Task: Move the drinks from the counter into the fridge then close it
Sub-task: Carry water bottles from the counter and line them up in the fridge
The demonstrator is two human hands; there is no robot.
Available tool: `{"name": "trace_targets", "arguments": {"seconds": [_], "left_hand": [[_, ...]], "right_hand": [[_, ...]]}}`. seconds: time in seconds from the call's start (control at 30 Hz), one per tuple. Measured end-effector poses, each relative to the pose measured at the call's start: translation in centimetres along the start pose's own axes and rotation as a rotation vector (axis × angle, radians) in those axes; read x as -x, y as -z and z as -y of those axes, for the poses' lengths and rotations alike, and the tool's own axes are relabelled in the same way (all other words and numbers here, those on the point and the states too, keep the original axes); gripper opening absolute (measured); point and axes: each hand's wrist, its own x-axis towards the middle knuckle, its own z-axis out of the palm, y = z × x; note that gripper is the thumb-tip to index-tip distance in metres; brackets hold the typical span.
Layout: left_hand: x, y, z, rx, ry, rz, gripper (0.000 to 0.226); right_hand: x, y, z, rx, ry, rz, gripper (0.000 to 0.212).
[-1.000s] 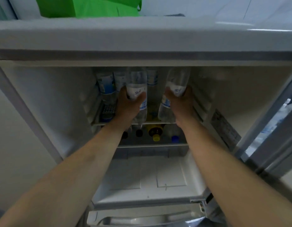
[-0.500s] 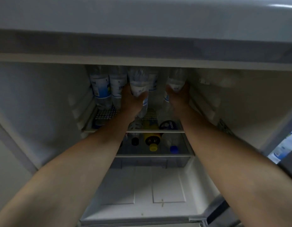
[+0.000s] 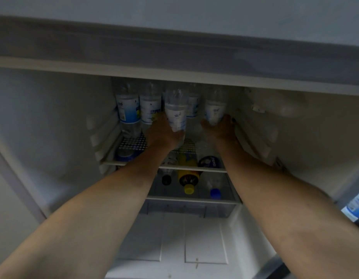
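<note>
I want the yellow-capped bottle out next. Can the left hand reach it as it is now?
Probably not yet: the left hand grips a water bottle on the upper shelf. The yellow-capped bottle lies uncovered on the shelf below.

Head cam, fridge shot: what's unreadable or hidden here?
- Clear plastic water bottles' caps: hidden behind the fridge's grey top frame.
- Left hand and right hand fingertips: hidden behind the bottles.
- Label text: too blurred.
- Fridge door: cut off by the right edge.
</note>
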Motion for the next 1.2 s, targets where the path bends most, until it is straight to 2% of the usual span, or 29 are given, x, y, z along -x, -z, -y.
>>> {"name": "trace_targets", "arguments": {"seconds": [0.2, 0.47, 0.63, 0.77, 0.87, 0.93, 1.07, 1.2], "left_hand": [[-1.5, -1.6, -0.1, 0.002, 0.056, -0.043, 0.079], [-2.5, -2.4, -0.1, -0.090, 0.073, -0.135, 0.073], [-2.0, -3.1, -0.3, -0.067, 0.084, -0.193, 0.091], [-1.7, -3.0, -0.3, 0.028, 0.105, -0.216, 0.098], [-1.7, -3.0, -0.2, -0.078, 0.094, -0.150, 0.102], [-1.9, -2.9, -0.3, -0.138, 0.082, -0.107, 0.096], [-2.7, -2.3, -0.5, -0.147, 0.071, -0.149, 0.067], [-2.9, -2.0, -0.3, -0.141, 0.065, -0.136, 0.062]], "right_hand": [[-2.2, -1.1, -0.1, -0.020, 0.034, 0.042, 0.075], [-4.5, -1.6, -0.2, -0.014, 0.047, 0.141, 0.073], [-5.0, -2.0, -0.3, 0.016, 0.041, 0.155, 0.061], [-5.0, -2.2, -0.3, -0.004, 0.044, 0.139, 0.064], [-4.9, -2.3, -0.4, -0.030, 0.035, 0.142, 0.070], [-5.0, -2.6, -0.4, -0.037, 0.022, 0.143, 0.072], [-5.2, -3.1, -0.4, -0.004, 0.017, 0.126, 0.072], [-5.1, -3.0, 0.0, -0.007, -0.026, 0.143, 0.069]]}}
